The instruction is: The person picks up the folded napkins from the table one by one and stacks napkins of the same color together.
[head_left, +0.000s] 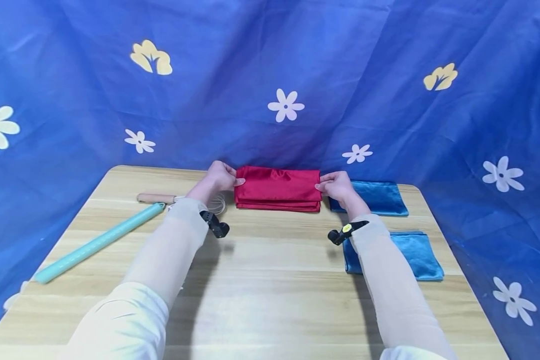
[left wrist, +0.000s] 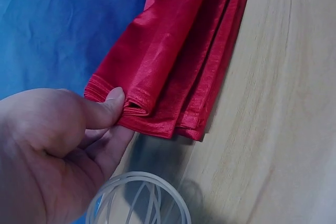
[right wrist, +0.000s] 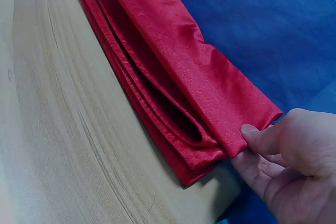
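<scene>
A folded red satin cloth lies at the back middle of the table, stacked in several layers. My left hand pinches its left end, thumb on top and fingers beneath, as the left wrist view shows on the red cloth. At the opposite end my right hand pinches the corner between thumb and fingers. In the right wrist view the layers of the cloth gape along the near side. Just below the left hand sits a whisk, its wire loops close to the fingers.
Right of the red cloth is a folded dark blue cloth, partly behind the right hand. Nearer lies a lighter blue folded cloth, partly under the right forearm. A turquoise rod slants across the table's left side beside the whisk's wooden handle.
</scene>
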Demonstrator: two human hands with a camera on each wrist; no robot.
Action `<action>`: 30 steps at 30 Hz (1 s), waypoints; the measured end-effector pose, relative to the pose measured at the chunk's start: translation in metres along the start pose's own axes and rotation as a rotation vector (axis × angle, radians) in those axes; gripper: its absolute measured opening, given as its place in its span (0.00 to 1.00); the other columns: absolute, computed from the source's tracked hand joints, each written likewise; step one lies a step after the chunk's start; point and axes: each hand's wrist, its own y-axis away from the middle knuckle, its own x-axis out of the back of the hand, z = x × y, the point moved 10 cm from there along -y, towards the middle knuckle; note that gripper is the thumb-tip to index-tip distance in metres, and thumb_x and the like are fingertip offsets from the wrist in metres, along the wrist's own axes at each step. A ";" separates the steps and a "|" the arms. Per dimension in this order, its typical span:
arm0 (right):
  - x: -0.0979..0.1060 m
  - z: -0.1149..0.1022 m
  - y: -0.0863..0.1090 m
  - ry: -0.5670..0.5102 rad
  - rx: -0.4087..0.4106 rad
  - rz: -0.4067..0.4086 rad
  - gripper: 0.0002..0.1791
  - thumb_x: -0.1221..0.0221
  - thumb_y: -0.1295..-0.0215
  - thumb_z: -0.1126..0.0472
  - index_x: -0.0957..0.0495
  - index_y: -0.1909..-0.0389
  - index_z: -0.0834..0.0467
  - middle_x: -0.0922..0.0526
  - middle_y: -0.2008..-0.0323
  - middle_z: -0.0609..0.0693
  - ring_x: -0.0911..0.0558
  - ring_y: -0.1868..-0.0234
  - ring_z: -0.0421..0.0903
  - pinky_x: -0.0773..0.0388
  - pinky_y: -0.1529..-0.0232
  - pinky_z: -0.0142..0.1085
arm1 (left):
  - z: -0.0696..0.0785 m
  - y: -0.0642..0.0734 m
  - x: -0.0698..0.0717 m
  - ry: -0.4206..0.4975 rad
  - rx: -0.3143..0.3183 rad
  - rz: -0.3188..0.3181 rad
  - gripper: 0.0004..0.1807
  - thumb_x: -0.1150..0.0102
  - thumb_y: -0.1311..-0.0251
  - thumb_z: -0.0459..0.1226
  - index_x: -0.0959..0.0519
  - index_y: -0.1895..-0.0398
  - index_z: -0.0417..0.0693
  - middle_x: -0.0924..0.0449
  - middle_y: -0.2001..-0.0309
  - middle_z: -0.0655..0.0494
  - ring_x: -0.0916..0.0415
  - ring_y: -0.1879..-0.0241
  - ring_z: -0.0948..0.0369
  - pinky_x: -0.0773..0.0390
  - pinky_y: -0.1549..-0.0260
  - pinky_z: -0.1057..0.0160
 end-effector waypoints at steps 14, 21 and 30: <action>-0.005 0.008 -0.003 -0.003 -0.015 0.023 0.17 0.33 0.29 0.71 0.19 0.42 0.72 0.11 0.53 0.65 0.12 0.61 0.46 0.12 0.52 0.40 | -0.011 -0.002 -0.003 -0.031 0.024 -0.039 0.25 0.25 0.34 0.41 0.18 0.42 0.32 0.14 0.47 0.37 0.13 0.50 0.51 0.28 0.32 0.53; -0.005 0.006 0.001 0.019 -0.023 0.056 0.16 0.30 0.31 0.69 0.15 0.45 0.70 0.12 0.54 0.64 0.12 0.63 0.47 0.13 0.49 0.43 | -0.016 -0.007 -0.006 0.021 0.066 -0.079 0.22 0.27 0.32 0.36 0.18 0.43 0.29 0.15 0.50 0.38 0.15 0.66 0.64 0.15 0.55 0.65; -0.001 0.010 0.001 -0.014 -0.033 0.023 0.18 0.34 0.29 0.72 0.18 0.40 0.71 0.12 0.49 0.66 0.11 0.57 0.48 0.14 0.48 0.43 | -0.014 -0.004 -0.009 0.217 0.095 -0.112 0.17 0.28 0.35 0.26 0.19 0.46 0.24 0.11 0.59 0.39 0.12 0.73 0.62 0.13 0.54 0.56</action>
